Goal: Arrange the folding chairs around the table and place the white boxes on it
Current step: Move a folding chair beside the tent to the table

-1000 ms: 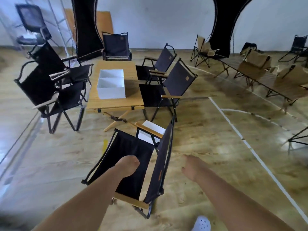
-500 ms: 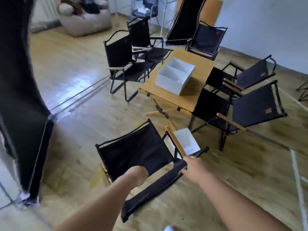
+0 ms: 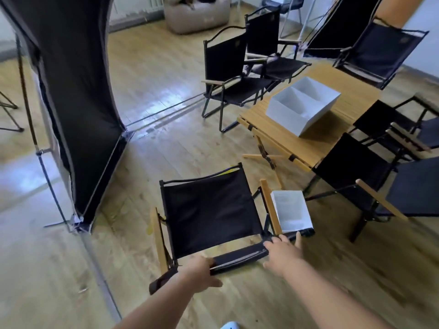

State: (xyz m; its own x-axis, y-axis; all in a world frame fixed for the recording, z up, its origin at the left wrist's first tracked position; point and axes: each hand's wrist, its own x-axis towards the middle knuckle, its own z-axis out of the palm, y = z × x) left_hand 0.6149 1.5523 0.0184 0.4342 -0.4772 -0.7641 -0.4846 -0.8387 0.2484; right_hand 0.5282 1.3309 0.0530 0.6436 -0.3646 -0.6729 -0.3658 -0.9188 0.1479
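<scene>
A black folding chair [image 3: 210, 214] with wooden armrests stands on the floor in front of me, its seat facing the low wooden table [image 3: 280, 138]. My left hand [image 3: 202, 271] grips the top bar of its backrest. On the same bar, further right, my right hand [image 3: 282, 251] lies with its fingers spread. A white box [image 3: 291, 210] sits on the floor just right of this chair. A larger open white box [image 3: 304, 105] with a divider stands on the table.
More black chairs ring the table: two on its left [image 3: 228, 74], one at the far end [image 3: 380, 51], two on its right [image 3: 356, 167]. A tall black banner stand [image 3: 71, 91] rises on the left. A beanbag [image 3: 197, 13] lies at the back.
My view has swung left and closer to the chair. My left hand has shifted from the seat side to the backrest bar, and my right hand's fingers have spread over that bar.
</scene>
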